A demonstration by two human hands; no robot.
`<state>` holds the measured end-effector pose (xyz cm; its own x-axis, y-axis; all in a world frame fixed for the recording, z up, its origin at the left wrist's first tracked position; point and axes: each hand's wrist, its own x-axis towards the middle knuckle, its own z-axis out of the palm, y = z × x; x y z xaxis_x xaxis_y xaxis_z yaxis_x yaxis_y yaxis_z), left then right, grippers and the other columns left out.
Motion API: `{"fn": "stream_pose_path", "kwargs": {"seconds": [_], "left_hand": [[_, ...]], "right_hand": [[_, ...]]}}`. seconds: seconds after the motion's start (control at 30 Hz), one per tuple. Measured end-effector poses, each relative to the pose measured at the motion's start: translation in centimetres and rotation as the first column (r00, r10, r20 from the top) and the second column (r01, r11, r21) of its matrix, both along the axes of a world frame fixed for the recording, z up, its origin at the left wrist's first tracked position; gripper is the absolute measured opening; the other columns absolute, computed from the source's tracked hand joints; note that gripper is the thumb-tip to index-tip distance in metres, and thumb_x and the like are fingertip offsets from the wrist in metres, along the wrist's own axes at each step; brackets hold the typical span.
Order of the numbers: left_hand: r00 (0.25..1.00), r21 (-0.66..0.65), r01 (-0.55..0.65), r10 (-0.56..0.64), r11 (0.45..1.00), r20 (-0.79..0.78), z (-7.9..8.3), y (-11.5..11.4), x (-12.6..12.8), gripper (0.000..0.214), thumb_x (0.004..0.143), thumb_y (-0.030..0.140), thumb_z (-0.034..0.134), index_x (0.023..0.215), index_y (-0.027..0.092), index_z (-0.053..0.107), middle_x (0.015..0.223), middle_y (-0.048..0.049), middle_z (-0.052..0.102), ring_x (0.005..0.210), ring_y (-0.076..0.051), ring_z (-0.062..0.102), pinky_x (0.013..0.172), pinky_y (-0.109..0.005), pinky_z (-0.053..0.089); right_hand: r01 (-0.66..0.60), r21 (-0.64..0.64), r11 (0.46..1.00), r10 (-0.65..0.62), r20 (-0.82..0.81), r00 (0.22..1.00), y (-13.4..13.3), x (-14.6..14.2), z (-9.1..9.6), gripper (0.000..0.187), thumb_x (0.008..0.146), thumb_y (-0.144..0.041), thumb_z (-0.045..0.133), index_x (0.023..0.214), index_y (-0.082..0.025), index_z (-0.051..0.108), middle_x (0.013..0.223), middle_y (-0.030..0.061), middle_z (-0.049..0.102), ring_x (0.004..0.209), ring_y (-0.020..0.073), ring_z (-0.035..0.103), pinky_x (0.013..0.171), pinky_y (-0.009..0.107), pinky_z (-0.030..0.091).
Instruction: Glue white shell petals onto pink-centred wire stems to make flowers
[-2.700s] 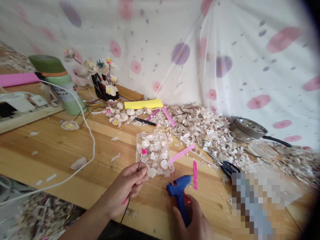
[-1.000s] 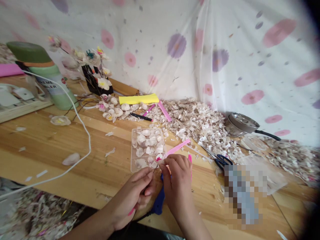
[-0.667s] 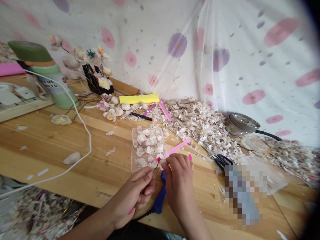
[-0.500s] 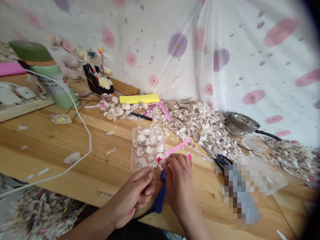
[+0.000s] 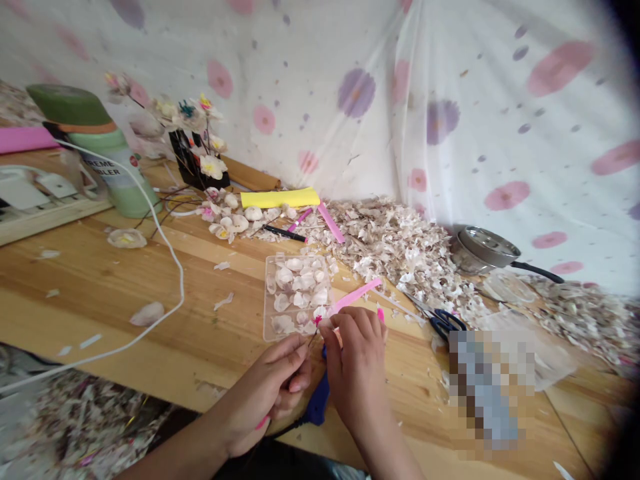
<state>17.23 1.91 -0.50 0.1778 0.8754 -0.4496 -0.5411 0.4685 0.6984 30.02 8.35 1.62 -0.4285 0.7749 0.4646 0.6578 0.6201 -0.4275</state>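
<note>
My left hand [image 5: 280, 377] is closed around a thin dark stem [image 5: 313, 338] that points up and to the right. At its tip sits a small bright pink flower centre [image 5: 317, 321]. Beside that tip, my right hand [image 5: 359, 360] has thumb and fingers pinched together; what they hold, if anything, is hidden. Just behind both hands lies a clear plastic box [image 5: 267, 313] of pale petals [image 5: 295, 280]. Between my wrists, a blue-handled tool [image 5: 317, 403] with a black cord rests on the table, partly covered by my right hand.
Scissors [image 5: 444, 323] lie to the right, below a heap of pale scraps [image 5: 395, 233] and a small metal pan [image 5: 487, 247]. At left stand a green tumbler [image 5: 117, 180] and finished flowers [image 5: 213, 167]. A white cable [image 5: 173, 257] crosses the wooden table [image 5: 210, 360].
The hands stay almost in place, still at the pink tip. My right fingertips have shifted very slightly against it, and the whole view has moved a little.
</note>
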Motion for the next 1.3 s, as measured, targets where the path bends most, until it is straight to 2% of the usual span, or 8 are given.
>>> {"fn": "stream_pose_path", "kwargs": {"seconds": [0.4, 0.53, 0.6, 0.77, 0.87, 0.97, 1.1, 1.3], "left_hand": [[1.0, 0.013, 0.021, -0.021, 1.0, -0.021, 0.1, 0.0, -0.1, 0.04, 0.08, 0.056, 0.061, 0.077, 0.021, 0.043, 0.056, 0.01, 0.04, 0.04, -0.002, 0.014, 0.038, -0.019, 0.005], [0.999, 0.02, 0.014, -0.013, 1.0, -0.047, 0.1, 0.0, -0.1, 0.038, 0.082, 0.055, 0.059, 0.077, 0.021, 0.043, 0.057, 0.0092, 0.04, 0.041, -0.002, 0.014, 0.039, -0.019, 0.005], [0.999, 0.016, 0.004, -0.003, 1.0, -0.052, 0.1, 0.0, -0.1, 0.038, 0.082, 0.056, 0.059, 0.078, 0.021, 0.043, 0.057, 0.0093, 0.039, 0.041, -0.003, 0.014, 0.039, -0.019, 0.005], [0.993, 0.067, -0.072, 0.077, 0.995, -0.084, -0.3, 0.2, -0.1, 0.039, 0.082, 0.054, 0.059, 0.073, 0.021, 0.042, 0.057, 0.0092, 0.038, 0.042, -0.003, 0.015, 0.04, -0.019, 0.007], [0.966, 0.143, -0.162, 0.186, 0.976, -0.179, -0.5, 0.3, -0.6, 0.036, 0.084, 0.054, 0.058, 0.076, 0.021, 0.046, 0.059, 0.0082, 0.04, 0.044, -0.004, 0.023, 0.041, -0.018, 0.013], [0.898, 0.237, -0.268, 0.331, 0.934, -0.289, -0.4, 0.2, -1.8, 0.035, 0.083, 0.056, 0.058, 0.081, 0.021, 0.053, 0.059, 0.0069, 0.044, 0.045, -0.006, 0.034, 0.041, -0.018, 0.024], [0.758, 0.413, -0.37, 0.528, 0.832, -0.383, 0.8, -0.1, -4.3, 0.031, 0.081, 0.052, 0.063, 0.079, 0.022, 0.058, 0.061, 0.0035, 0.052, 0.052, -0.012, 0.047, 0.05, -0.024, 0.04], [0.41, 0.645, -0.373, 0.742, 0.667, -0.531, 3.2, -0.5, -6.7, 0.016, 0.08, 0.042, 0.067, 0.082, 0.026, 0.066, 0.08, -0.0021, 0.066, 0.081, -0.022, 0.062, 0.078, -0.03, 0.048]], "right_hand": [[0.017, -0.008, 1.0, -0.017, -0.011, 1.0, 0.1, -0.1, -0.1, 0.01, 0.084, -0.012, 0.062, 0.08, -0.02, 0.057, 0.089, 0.0048, 0.062, 0.085, 0.0245, 0.051, 0.078, 0.037, 0.034], [0.027, 0.01, 1.0, -0.027, -0.041, 0.999, 0.2, -0.1, -0.2, 0.009, 0.085, -0.015, 0.062, 0.09, -0.02, 0.058, 0.094, 0.0059, 0.062, 0.092, 0.0255, 0.051, 0.083, 0.039, 0.036], [0.024, 0.026, 0.999, -0.022, -0.058, 0.998, 0.0, 0.0, -0.2, 0.015, 0.085, -0.016, 0.061, 0.099, -0.019, 0.056, 0.099, 0.0077, 0.061, 0.096, 0.0264, 0.052, 0.085, 0.041, 0.037], [-0.042, 0.075, 0.996, 0.052, -0.145, 0.988, -1.1, 0.5, 0.4, 0.041, 0.087, -0.026, 0.06, 0.124, -0.015, 0.045, 0.116, 0.0143, 0.054, 0.108, 0.0296, 0.048, 0.09, 0.044, 0.038], [-0.074, 0.144, 0.987, 0.106, -0.231, 0.967, -1.8, 1.5, 0.3, 0.036, 0.089, -0.021, 0.055, 0.124, -0.017, 0.049, 0.11, 0.0121, 0.055, 0.102, 0.0269, 0.051, 0.085, 0.041, 0.04], [-0.104, 0.259, 0.96, 0.172, -0.259, 0.951, -1.7, 2.8, -0.7, 0.025, 0.086, -0.007, 0.053, 0.104, -0.022, 0.059, 0.088, 0.0052, 0.06, 0.083, 0.0222, 0.055, 0.075, 0.038, 0.04], [-0.07, 0.379, 0.923, 0.173, -0.245, 0.954, -0.4, 4.1, -2.5, 0.018, 0.08, -0.006, 0.059, 0.089, -0.021, 0.063, 0.073, 0.0026, 0.065, 0.068, 0.0198, 0.059, 0.065, 0.036, 0.042], [-0.036, 0.534, 0.845, 0.182, -0.224, 0.957, 1.4, 5.5, -4.9, 0.015, 0.074, -0.01, 0.07, 0.081, -0.022, 0.065, 0.061, -0.0005, 0.068, 0.054, 0.0176, 0.062, 0.056, 0.033, 0.044]]}}
